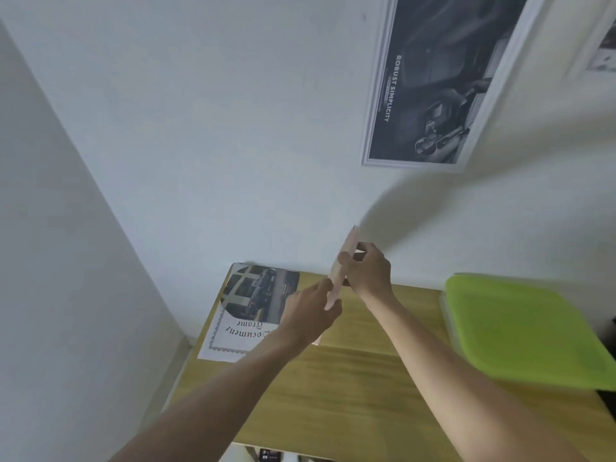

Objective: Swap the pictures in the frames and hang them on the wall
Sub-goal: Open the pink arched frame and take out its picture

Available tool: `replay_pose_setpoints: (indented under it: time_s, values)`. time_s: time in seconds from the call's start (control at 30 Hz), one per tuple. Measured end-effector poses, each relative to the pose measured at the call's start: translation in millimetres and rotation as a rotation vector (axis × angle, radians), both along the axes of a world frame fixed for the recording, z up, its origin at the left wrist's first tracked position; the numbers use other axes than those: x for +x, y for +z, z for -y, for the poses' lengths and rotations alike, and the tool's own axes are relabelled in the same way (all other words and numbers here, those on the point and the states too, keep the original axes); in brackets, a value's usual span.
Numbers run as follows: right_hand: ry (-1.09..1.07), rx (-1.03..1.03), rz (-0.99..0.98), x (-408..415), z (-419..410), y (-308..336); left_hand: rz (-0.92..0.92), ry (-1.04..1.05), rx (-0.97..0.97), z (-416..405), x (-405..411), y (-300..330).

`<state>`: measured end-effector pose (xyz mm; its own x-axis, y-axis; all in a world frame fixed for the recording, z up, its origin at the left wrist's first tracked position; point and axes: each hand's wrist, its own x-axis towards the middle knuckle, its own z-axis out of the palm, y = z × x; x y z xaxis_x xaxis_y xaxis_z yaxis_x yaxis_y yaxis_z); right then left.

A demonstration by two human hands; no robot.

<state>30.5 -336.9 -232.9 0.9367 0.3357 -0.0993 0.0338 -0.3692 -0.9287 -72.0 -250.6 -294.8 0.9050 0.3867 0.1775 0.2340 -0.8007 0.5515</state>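
A pale pink picture frame (343,261) stands on edge above the wooden table, seen edge-on and blurred. My right hand (370,271) grips its upper part from the right. My left hand (311,311) holds its lower end from the left. On the table at the back left lies a white "Document Frame" sheet (233,331) with a dark car picture (263,295) on top of it. A white-framed dark poster (436,78) reading "ROBUST SIMPLICITY" hangs on the wall above.
A lime-green lidded box (520,328) sits on the right side of the wooden table (350,395). Part of another framed picture (603,51) shows at the top right edge. A wall corner runs down the left.
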Motion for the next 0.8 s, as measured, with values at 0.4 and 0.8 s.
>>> replay_pose_setpoints:
  time_s: [0.4, 0.8]
  values:
    - [0.200, 0.251, -0.294, 54, 85, -29, -0.022, 0.221, -0.150, -10, -6, -18]
    - [0.237, 0.094, -0.069, 64, 105, -46, 0.035, 0.283, -0.836, -29, -6, -6]
